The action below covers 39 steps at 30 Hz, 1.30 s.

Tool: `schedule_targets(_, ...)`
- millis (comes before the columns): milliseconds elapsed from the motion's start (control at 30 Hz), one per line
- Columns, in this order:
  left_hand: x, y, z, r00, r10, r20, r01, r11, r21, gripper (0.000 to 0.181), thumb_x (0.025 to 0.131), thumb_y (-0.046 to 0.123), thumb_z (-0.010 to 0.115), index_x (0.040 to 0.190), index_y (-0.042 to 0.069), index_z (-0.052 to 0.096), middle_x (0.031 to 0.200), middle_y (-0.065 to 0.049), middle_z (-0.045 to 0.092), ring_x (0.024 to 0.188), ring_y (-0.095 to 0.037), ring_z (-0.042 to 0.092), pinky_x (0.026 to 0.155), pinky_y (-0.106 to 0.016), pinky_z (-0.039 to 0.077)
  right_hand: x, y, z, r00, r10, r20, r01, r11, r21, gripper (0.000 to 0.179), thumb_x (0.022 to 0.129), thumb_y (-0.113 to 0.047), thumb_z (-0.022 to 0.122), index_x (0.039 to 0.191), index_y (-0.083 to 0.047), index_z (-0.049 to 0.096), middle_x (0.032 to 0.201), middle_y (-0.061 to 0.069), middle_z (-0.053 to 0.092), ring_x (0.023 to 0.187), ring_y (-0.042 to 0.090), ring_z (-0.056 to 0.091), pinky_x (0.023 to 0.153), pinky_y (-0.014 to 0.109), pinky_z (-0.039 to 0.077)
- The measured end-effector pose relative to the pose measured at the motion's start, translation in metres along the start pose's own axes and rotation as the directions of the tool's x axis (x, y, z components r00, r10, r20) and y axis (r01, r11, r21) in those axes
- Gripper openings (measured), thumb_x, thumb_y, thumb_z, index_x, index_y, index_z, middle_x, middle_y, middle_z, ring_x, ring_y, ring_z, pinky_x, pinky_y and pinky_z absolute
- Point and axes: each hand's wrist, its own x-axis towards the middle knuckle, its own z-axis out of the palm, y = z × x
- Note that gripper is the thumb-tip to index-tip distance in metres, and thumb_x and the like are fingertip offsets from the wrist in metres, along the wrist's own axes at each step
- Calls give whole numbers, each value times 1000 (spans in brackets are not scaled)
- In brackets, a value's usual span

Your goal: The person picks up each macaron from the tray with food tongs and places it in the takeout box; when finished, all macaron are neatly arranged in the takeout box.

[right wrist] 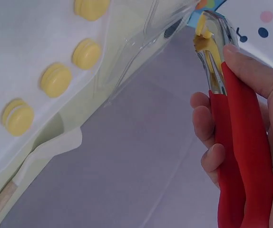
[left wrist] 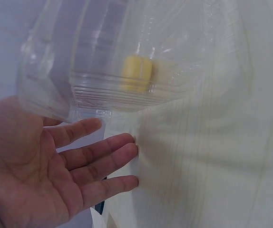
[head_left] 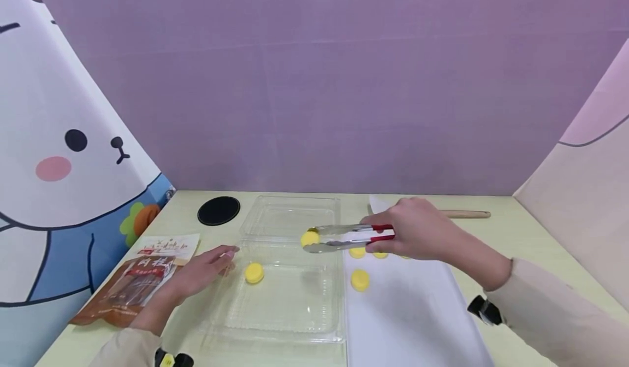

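Note:
My right hand grips the tongs by their red handles. Their metal tips pinch a yellow macaron, raised above the back part of a clear plastic box whose lid lies folded back. Another yellow macaron sits inside the box near its left side. My left hand is beside the box's left edge, its fingers loosely extended; in the left wrist view its fingertips lie just below the ridged wall, holding nothing.
Right of the box lies a white tray with several macarons. Behind it is a spatula with a wooden handle. A black round disc lies at the back left, and a brown snack bag sits at the left edge.

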Motion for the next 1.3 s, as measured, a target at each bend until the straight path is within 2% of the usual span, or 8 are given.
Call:
schedule_targets(167,1,0,0,1000,-2,3,2,1000,-1,51,111,34,39,150,2,45,132,-24,61,117,-38,61,100,-61,45,12,-7,9,998,-59,-3,59,998,11,34,84,-40,84,111,-21,79,68,-19,62,57,0,51,55,25,44)
schedule_targets(467,0,-1,-1,1000,8,4,-8,1000,-3,52,111,36,40,150,2,45,134,-25,60,118,-39,60,100,-61,44,30,-23,25,992,-111,57,114,992,-50,27,86,-38,82,105,-19,78,64,-15,57,54,1,44,54,24,39)
schedule_targets(567,-1,0,-1,1000,11,4,-11,1000,-7,53,111,36,40,150,1,45,135,-26,59,119,-40,60,101,-61,44,35,-28,29,991,-109,83,115,991,-69,26,86,-38,82,103,-19,78,64,-14,57,55,3,46,53,23,39)
schedule_targets(800,-1,-1,-1,1000,21,5,-21,1000,-8,52,111,35,40,150,1,45,138,-26,57,119,-39,61,101,-60,45,45,-32,41,988,-105,117,110,993,-35,20,86,-35,83,96,-18,77,61,-13,54,53,4,45,51,22,37)
schedule_targets(1033,-1,-2,-1,1000,26,-2,-26,1000,-5,50,111,34,41,149,1,46,132,-24,62,117,-38,62,100,-59,46,48,-35,52,986,-86,144,99,992,-83,20,85,-40,83,90,-21,76,60,-13,50,54,7,44,48,23,34)
schedule_targets(1300,-1,-1,0,1000,24,-2,-24,1000,0,50,111,34,41,149,1,46,130,-23,63,117,-37,61,100,-59,46,51,-35,60,985,-88,150,97,994,-58,19,85,-38,83,85,-21,74,60,-14,51,54,7,43,50,24,34)
